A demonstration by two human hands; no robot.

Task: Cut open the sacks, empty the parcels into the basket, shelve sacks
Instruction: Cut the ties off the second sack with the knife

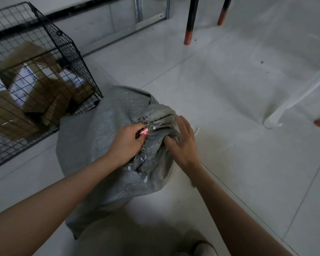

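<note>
Your left hand [126, 143] pinches a little red tool [144, 132] at the bunched top of the grey sack [100, 135], your right hand [185, 143] rests there with loose fingers, and the sack sits just beside the wire basket [50, 24].

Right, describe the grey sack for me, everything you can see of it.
The grey sack looks like coarse woven fabric, bulging and rounded, so apparently still full. It sits on the pale tiled floor, close against the corner of the black wire basket. Its mouth is bunched into folds on the upper right, with frayed threads and small white scraps around it. The left hand holds a small red object at the frayed edge; the right hand rests on the folds, thumb pressed in.
</note>
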